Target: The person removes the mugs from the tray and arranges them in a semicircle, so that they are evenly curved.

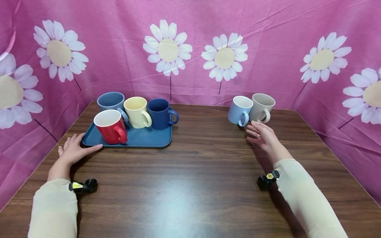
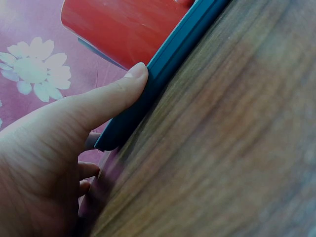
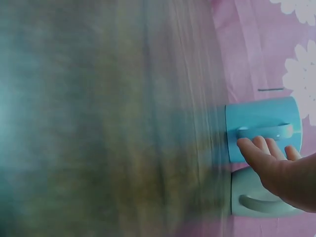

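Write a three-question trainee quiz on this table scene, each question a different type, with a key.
1. True or false: the red mug stands on the blue tray.
2. How many mugs stand on the tray?
3. The right hand is nearest which mug? A) dark blue mug B) light blue mug C) yellow mug

Key:
1. True.
2. Four.
3. B. The open hand reaches toward its handle, with the beige mug just beside; the left hand rests at the tray's corner.
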Available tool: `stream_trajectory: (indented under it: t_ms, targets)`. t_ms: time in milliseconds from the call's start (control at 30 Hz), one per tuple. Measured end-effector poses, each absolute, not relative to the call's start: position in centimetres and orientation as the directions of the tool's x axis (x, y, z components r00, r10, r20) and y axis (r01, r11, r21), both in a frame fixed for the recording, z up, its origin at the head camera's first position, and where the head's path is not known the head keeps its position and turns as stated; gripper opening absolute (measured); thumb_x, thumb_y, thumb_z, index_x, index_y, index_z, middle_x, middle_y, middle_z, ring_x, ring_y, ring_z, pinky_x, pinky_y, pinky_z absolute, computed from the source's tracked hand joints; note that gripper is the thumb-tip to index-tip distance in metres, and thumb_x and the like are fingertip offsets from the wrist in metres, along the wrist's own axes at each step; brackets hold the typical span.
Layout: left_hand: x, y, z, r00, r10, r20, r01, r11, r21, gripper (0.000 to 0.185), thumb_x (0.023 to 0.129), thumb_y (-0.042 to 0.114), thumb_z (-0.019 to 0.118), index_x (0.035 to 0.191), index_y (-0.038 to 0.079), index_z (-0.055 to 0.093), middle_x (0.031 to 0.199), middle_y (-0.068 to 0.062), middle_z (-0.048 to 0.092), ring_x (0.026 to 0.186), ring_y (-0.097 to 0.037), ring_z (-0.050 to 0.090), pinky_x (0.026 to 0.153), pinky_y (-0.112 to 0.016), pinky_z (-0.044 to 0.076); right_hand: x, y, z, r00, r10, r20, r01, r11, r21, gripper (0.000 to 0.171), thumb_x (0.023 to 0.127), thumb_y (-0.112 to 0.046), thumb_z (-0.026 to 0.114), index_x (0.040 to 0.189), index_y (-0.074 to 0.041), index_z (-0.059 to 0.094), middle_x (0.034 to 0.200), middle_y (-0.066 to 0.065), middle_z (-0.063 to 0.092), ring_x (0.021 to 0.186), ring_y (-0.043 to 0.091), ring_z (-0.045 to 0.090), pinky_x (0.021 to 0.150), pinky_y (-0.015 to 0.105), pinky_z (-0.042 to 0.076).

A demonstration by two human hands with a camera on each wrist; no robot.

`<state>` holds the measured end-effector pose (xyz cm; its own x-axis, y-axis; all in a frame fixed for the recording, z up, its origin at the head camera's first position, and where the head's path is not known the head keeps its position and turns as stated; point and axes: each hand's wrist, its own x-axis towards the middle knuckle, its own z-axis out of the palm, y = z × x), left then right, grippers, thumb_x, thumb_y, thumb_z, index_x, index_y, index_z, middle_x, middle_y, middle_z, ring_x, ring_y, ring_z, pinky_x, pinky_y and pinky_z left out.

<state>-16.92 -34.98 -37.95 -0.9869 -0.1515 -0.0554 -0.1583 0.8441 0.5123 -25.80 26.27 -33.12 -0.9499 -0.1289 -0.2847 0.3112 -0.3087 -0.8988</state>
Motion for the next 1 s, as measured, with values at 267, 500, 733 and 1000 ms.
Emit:
stream_trajectory:
  t_ms: [267, 500, 733, 1000]
  targets:
    - [-16.8, -35.0, -37.8, -0.986, -0.160, -0.048, -0.162, 0.842, 0.515, 0.096, 0.074, 0.057, 0.053, 0.133, -0.006, 0.012, 0.130, -0.039, 0.005, 0.118, -0.052, -0.004, 0.082, -0.069, -0.005, -24.4, 25.8, -33.7, -0.943, -0.235, -0.235, 0.299, -0.286, -0.910, 0.008, 0.086, -0.016, 0.053, 0.090, -0.012, 0.058, 0.089, 0.002, 0.063, 0.086, 0.015, 0.058, 0.082, 0.039, 0.040]
    - [-16.9, -35.1, -37.9, -0.987, -0.155, -0.051, -0.160, 0.845, 0.511, 0.095, 0.075, 0.056, 0.052, 0.133, -0.006, 0.011, 0.130, -0.039, 0.004, 0.117, -0.052, -0.005, 0.082, -0.068, -0.005, -23.6, 23.7, -34.2, -0.920, -0.308, -0.243, 0.319, -0.225, -0.921, 0.014, 0.088, -0.018, 0.051, 0.096, -0.010, 0.058, 0.098, 0.004, 0.062, 0.102, 0.022, 0.052, 0.090, 0.043, 0.032]
    - [-16.9, -34.9, -37.8, -0.987, -0.154, -0.048, -0.157, 0.846, 0.510, 0.095, 0.075, 0.056, 0.052, 0.133, -0.007, 0.012, 0.130, -0.039, 0.005, 0.118, -0.052, -0.004, 0.082, -0.068, -0.005, -23.4, 20.0, -34.4, -0.911, -0.328, -0.249, 0.300, -0.115, -0.947, 0.020, 0.088, -0.020, 0.052, 0.104, -0.009, 0.052, 0.111, 0.012, 0.056, 0.109, 0.030, 0.045, 0.092, 0.050, 0.027]
    - [-16.9, -35.0, -38.0, -0.987, -0.155, -0.049, -0.159, 0.845, 0.511, 0.095, 0.075, 0.057, 0.052, 0.133, -0.007, 0.011, 0.130, -0.039, 0.005, 0.118, -0.052, -0.004, 0.082, -0.068, -0.005, -24.0, 15.2, -34.4, -0.898, -0.349, -0.268, 0.312, -0.075, -0.947, 0.046, 0.088, -0.017, 0.051, 0.123, 0.008, 0.034, 0.123, 0.024, 0.043, 0.113, 0.038, 0.038, 0.090, 0.049, 0.031]
